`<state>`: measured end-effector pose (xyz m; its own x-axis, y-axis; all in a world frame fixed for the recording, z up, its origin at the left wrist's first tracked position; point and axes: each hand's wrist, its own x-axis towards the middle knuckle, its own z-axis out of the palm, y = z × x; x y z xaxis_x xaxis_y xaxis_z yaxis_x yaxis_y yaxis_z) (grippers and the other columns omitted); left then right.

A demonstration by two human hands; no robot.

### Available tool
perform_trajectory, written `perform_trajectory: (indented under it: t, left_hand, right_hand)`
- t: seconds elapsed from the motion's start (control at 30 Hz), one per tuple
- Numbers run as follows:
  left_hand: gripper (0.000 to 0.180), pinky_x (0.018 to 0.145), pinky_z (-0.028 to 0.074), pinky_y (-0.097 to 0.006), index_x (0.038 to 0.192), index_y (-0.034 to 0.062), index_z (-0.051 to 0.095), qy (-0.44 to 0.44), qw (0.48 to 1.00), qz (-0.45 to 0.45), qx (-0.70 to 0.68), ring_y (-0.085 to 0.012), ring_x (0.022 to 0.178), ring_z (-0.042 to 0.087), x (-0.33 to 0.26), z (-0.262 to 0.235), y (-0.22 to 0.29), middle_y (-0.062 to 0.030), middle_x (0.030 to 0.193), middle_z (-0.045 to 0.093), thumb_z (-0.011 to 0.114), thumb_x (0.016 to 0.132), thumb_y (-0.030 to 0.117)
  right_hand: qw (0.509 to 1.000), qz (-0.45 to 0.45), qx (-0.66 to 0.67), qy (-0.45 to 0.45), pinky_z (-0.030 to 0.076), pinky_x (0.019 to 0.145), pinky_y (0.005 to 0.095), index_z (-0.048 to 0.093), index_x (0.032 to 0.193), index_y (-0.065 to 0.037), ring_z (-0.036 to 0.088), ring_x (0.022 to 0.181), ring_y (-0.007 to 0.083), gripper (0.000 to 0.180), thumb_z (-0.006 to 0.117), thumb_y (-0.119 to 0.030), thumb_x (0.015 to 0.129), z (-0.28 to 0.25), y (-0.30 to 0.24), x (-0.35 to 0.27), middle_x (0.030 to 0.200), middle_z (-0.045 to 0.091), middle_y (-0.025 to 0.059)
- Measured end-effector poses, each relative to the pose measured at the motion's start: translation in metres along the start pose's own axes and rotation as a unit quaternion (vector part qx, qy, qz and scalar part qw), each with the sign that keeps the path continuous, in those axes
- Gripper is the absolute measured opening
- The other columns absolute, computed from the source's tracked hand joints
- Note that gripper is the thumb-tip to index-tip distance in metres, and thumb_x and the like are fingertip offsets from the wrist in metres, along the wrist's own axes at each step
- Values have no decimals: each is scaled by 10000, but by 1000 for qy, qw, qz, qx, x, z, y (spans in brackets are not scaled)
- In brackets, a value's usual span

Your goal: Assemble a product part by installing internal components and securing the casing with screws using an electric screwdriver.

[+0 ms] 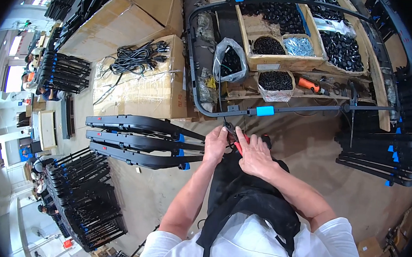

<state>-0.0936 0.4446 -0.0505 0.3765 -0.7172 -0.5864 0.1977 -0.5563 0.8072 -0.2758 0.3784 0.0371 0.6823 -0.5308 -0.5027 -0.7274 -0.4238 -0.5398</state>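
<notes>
Pliers with red handles (pixel 238 148) lie in my right hand (pixel 257 157), whose fingers are wrapped round them. Their dark jaws point toward my left hand (pixel 216 143). That hand is closed, thumb and fingers pinched together just below the near bar of a black metal frame (pixel 305 109). What it pinches is too small and hidden to make out, though a thin dark cord shows near the fingertips. Blue clips (pixel 265 110) sit on the frame, which lies across the workbench.
Wooden trays (pixel 283 62) of black parts and silver screws stand beyond the frame. An orange-handled power tool (pixel 310 85) lies near a bag of black screws (pixel 275 88). Black cables (pixel 136 59) rest on a carton (pixel 177 91) at left. Stacked black frames (pixel 139 140) flank me.
</notes>
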Motion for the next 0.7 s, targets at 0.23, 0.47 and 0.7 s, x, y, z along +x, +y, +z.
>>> perform_trajectory:
  t: [0.23, 0.47, 0.7]
  left_hand:
    - [309, 858, 570, -297, 1289, -11, 661, -24, 996, 78, -21, -106, 927, 659, 10, -4, -5, -22, 1054, 701, 499, 1142, 207]
    - [315, 895, 544, -493, 1056, 34, 785, 120, 900, 251, 335, -392, 1003, 730, 2, -40, 105, -178, 1002, 786, 580, 1023, 270]
    - [494, 982, 481, -512, 1009, 97, 800, -36, 668, 308, 676, -385, 1119, 696, 80, -31, 119, -195, 1067, 784, 473, 1076, 460]
  right_hand:
    - [991, 23, 88, 101, 537, 948, 561, 265, 1703, -196, 625, 1080, 489, 1024, 739, -144, 797, 18, -15, -9, 1189, 543, 296]
    - [980, 55, 23, 190, 581, 843, 548, 338, 1678, -263, 664, 983, 479, 929, 713, -93, 845, 39, -43, -21, 1110, 539, 274]
    - [959, 106, -5, 263, 582, 803, 549, 407, 1647, -270, 666, 954, 479, 836, 668, -79, 876, 64, -78, -9, 1106, 539, 267]
